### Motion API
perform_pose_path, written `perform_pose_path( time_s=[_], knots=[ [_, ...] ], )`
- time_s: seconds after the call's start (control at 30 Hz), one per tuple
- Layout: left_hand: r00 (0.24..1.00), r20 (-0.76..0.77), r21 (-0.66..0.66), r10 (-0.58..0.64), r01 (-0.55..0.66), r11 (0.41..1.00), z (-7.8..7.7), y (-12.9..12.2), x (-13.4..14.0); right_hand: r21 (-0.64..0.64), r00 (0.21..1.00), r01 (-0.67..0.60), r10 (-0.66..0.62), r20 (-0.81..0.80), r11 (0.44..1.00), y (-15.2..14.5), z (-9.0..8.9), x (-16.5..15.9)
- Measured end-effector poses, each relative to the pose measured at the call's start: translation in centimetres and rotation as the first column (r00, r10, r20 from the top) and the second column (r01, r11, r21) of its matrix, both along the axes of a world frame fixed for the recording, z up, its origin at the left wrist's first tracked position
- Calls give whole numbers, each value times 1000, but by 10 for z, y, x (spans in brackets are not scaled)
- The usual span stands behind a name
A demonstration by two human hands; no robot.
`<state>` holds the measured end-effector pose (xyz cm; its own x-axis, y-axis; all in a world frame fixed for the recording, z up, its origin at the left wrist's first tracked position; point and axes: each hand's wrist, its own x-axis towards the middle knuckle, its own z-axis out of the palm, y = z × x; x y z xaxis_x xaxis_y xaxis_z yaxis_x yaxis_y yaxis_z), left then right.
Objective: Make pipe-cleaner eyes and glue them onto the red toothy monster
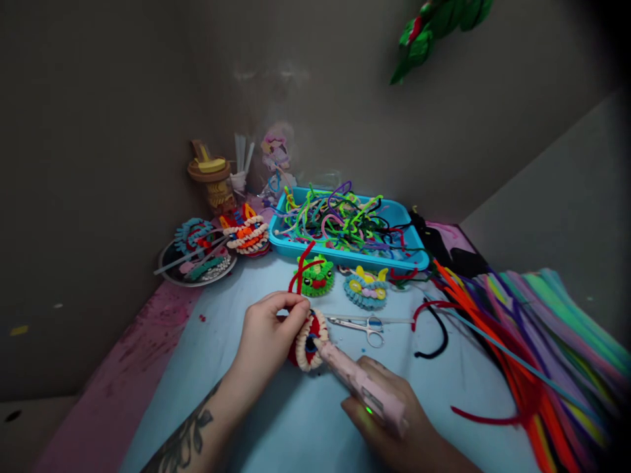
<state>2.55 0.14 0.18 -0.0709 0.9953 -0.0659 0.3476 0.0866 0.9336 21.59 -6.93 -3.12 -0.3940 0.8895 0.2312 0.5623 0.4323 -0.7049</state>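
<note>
My left hand (271,335) pinches a red pipe cleaner (298,279), whose bent ends rise above the fingertips. The same fingers rest against a small round pipe-cleaner piece (305,358), red with a cream coiled rim and a dark blue centre. How far they also grip this piece is hidden. In my right hand (389,401) is a pink hot glue gun (362,381) with a green light lit. Its nozzle points left and meets or nearly meets the round piece's middle. Just beyond are a green pipe-cleaner face (317,277) and a blue-and-yellow one (365,289).
Small scissors (367,326) lie right of the piece. Behind stands a blue tray (345,255) of tangled pipe cleaners. A metal bowl (200,282) and a lidded cup (217,187) are at left. Bundled pipe cleaners (547,328) cover the right side.
</note>
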Motion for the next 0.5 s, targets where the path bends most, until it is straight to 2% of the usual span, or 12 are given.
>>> perform_pose_path(
  time_s=[0.13, 0.5],
  knots=[
    [1000, 9, -16, -6, 6, 1000, 0, 0, -1, -36, 999, -11, 12, 30, 999, -1, 0, 1],
    [1000, 3, -4, 0, 0, 1000, -2, 0, -1, -7, 999, 6, -6, 43, 1000, -2, -2, 0]
  ],
)
